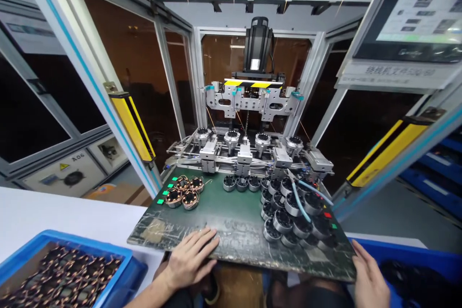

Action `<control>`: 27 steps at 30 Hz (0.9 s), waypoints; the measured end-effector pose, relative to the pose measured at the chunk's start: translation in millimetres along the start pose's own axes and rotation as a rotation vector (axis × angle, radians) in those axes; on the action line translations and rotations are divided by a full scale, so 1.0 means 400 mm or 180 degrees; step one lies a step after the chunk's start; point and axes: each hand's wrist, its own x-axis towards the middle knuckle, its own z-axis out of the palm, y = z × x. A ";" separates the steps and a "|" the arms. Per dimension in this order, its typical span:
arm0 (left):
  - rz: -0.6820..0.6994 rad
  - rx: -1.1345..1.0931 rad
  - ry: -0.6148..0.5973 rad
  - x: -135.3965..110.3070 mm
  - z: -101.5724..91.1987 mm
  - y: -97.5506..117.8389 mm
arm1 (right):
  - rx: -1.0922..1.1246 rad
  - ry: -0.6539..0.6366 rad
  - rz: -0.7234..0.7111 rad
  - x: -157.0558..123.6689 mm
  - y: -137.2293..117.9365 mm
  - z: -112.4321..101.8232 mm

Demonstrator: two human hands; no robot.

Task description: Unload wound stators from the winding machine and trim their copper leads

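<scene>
- Left hand lies palm-down on the near edge of the worn dark-green bench, fingers stretched out, slightly spread, holding nothing.
- Right hand is at the bench's near right corner, fingers loosely straight along the edge, nothing visible in them.
- Four copper-wound metal rings sit on the bench's left; silver-rimmed black round cores crowd its right, blue-handled pliers on top.
- Tip, imo: keep both hands light at that edge, clear of the pliers and that stray copper wire.

Dark-green board; coppery coils; yellow-black striped bar.
</scene>
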 end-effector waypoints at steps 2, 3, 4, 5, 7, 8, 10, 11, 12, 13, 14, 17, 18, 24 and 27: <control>-0.0061 -0.0051 0.0116 0.008 -0.001 0.005 | 0.0751 0.0090 0.0495 -0.023 0.019 0.015; -0.0095 -0.0065 0.0186 0.012 -0.002 0.007 | 0.1057 0.0075 0.0765 -0.031 0.031 0.020; -0.0117 -0.0069 0.0236 0.015 -0.002 0.008 | 0.1284 -0.0002 0.1068 -0.039 0.042 0.023; -0.0122 -0.0061 0.0268 0.016 -0.002 0.009 | 0.1460 -0.0117 0.1417 -0.046 0.052 0.026; -0.0081 -0.0021 0.0240 0.017 0.000 0.010 | 0.1740 -0.0365 0.2129 -0.062 0.057 0.034; -0.0053 0.0003 0.0205 0.017 0.002 0.011 | 0.1861 -0.0488 0.2376 -0.072 0.050 0.040; -0.0067 0.0026 0.0198 0.013 0.009 0.013 | 0.2088 -0.0718 0.2401 -0.093 0.020 0.059; -0.0126 0.0012 0.0241 0.011 0.014 0.014 | 0.2206 -0.0747 0.2217 -0.103 0.001 0.072; -0.0206 -0.0009 0.0307 0.010 0.019 0.016 | 0.2305 -0.0707 0.2022 -0.112 -0.018 0.086; -0.0267 -0.0028 0.0372 0.010 0.022 0.017 | 0.2373 -0.0603 0.1878 -0.118 -0.034 0.100; -0.0292 -0.0035 0.0415 0.011 0.024 0.018 | 0.2419 -0.0465 0.1788 -0.122 -0.046 0.113; -0.0213 -0.0026 0.0392 0.020 0.018 0.024 | 0.2458 -0.0185 0.1692 -0.122 -0.048 0.136; -0.0194 -0.0037 0.0368 0.023 0.014 0.028 | 0.2420 -0.0137 0.1650 -0.119 -0.041 0.138; -0.0685 -0.0239 0.0509 -0.004 0.037 0.081 | 0.2053 0.0010 0.1466 -0.103 -0.017 0.124; -0.0803 -0.0223 0.0571 -0.031 0.062 0.096 | 0.1856 -0.0071 0.1467 -0.100 -0.025 0.110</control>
